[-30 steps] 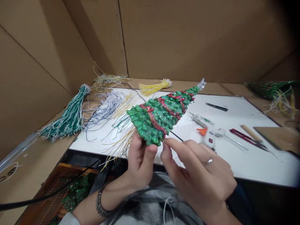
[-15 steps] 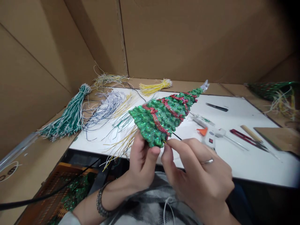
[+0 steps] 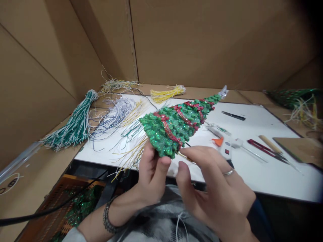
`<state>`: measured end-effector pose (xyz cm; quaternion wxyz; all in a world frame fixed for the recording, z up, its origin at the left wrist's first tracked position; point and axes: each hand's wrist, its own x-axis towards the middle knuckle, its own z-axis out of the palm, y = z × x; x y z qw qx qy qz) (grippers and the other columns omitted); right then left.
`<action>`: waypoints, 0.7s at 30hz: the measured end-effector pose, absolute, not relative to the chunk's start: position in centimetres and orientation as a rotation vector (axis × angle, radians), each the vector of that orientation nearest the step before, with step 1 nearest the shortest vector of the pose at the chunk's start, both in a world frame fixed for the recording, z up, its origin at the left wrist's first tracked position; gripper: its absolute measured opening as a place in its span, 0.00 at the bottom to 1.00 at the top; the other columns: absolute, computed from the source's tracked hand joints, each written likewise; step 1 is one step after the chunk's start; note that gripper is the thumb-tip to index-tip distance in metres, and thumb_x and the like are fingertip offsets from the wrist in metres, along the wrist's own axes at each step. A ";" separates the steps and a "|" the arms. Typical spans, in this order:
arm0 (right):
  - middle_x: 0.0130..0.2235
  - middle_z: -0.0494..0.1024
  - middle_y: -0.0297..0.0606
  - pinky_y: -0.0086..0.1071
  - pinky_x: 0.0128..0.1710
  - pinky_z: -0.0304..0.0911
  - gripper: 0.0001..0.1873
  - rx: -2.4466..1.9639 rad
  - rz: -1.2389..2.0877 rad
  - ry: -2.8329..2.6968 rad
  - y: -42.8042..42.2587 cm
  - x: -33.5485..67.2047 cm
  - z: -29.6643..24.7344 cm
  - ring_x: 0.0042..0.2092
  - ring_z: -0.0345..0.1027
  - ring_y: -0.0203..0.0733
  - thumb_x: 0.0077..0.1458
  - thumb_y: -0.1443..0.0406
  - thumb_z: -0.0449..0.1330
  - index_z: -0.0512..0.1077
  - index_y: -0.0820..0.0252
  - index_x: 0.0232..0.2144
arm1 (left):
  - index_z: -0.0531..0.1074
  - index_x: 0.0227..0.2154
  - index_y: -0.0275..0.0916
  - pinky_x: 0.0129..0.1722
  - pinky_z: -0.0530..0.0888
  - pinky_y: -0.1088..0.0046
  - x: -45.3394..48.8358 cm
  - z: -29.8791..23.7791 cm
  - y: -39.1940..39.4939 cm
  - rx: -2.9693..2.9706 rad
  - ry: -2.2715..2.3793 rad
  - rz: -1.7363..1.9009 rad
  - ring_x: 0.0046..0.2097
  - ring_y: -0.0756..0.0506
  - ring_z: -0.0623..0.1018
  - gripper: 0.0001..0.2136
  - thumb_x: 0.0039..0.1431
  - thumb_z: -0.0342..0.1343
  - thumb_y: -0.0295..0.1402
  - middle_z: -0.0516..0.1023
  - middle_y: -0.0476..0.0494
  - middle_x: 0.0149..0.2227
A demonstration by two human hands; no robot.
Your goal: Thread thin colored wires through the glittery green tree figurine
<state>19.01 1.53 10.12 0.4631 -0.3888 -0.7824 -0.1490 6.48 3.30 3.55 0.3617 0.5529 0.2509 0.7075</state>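
A glittery green Christmas tree ornament with red garlands and a silver tip is held tilted above the white board, tip pointing up and right. My left hand grips its wide base, thumb on the front. My right hand is at the base's right corner, index finger against a thin yellow wire that comes out there; thumb and finger are slightly apart. Yellow wires hang from under the base behind my left hand.
A white glue gun with an orange trigger lies right of the tree. Red snips, a wooden-handled tool and a black blade lie further right. Wire bundles: green-white, grey, yellow. Cardboard walls enclose the desk.
The tree has tipped slightly further right and up. My right thumb has come away from the forefinger, loosening the pinch at the base's corner.
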 end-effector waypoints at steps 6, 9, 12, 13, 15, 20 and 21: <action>0.32 0.80 0.36 0.31 0.35 0.69 0.06 -1.003 -0.547 -1.882 1.5 19.0 10.0 0.34 0.75 0.36 0.57 0.74 0.63 0.73 0.64 0.38 | 0.68 0.57 0.50 0.56 0.73 0.62 6.6 3.4 3.3 1.368 0.633 1.816 0.52 0.44 0.76 0.16 0.69 0.50 0.42 0.76 0.42 0.51; 0.31 0.79 0.36 0.34 0.33 0.67 0.06 -0.998 -0.560 -1.914 1.6 19.1 9.9 0.32 0.74 0.38 0.58 0.73 0.63 0.73 0.63 0.39 | 0.67 0.58 0.50 0.57 0.73 0.62 6.7 3.3 3.3 1.385 0.617 1.820 0.54 0.44 0.75 0.17 0.69 0.48 0.41 0.75 0.42 0.52; 0.31 0.79 0.37 0.35 0.33 0.66 0.05 -0.968 -0.530 -1.952 1.6 19.1 9.8 0.32 0.72 0.38 0.60 0.72 0.61 0.72 0.64 0.40 | 0.66 0.59 0.51 0.58 0.72 0.62 6.7 3.3 3.2 1.387 0.585 1.822 0.55 0.44 0.75 0.18 0.70 0.48 0.41 0.75 0.42 0.53; 0.31 0.79 0.37 0.34 0.34 0.67 0.05 -0.973 -0.523 -1.947 1.6 19.0 9.8 0.32 0.72 0.38 0.60 0.73 0.61 0.72 0.65 0.40 | 0.65 0.60 0.51 0.58 0.72 0.63 6.7 3.4 3.2 1.382 0.573 1.820 0.55 0.44 0.75 0.18 0.69 0.48 0.40 0.75 0.42 0.54; 0.32 0.79 0.36 0.32 0.35 0.67 0.06 -1.002 -0.508 -1.924 1.4 18.9 9.8 0.33 0.72 0.36 0.60 0.73 0.60 0.71 0.65 0.41 | 0.66 0.59 0.52 0.58 0.72 0.63 6.6 3.6 3.0 1.366 0.574 1.802 0.55 0.45 0.76 0.17 0.69 0.49 0.40 0.76 0.43 0.54; 0.35 0.81 0.37 0.29 0.39 0.69 0.07 -1.050 -0.480 -1.915 1.0 19.2 10.2 0.35 0.74 0.35 0.62 0.74 0.57 0.73 0.64 0.41 | 0.68 0.58 0.51 0.58 0.73 0.63 6.6 3.8 2.9 1.303 0.634 1.794 0.53 0.45 0.76 0.16 0.69 0.49 0.41 0.77 0.44 0.52; 0.37 0.81 0.37 0.30 0.38 0.68 0.08 -1.039 -0.500 -1.927 1.0 19.3 10.3 0.36 0.74 0.35 0.62 0.74 0.57 0.74 0.63 0.41 | 0.68 0.58 0.51 0.58 0.73 0.62 6.7 3.8 2.9 1.287 0.645 1.791 0.54 0.44 0.76 0.17 0.69 0.49 0.41 0.77 0.44 0.52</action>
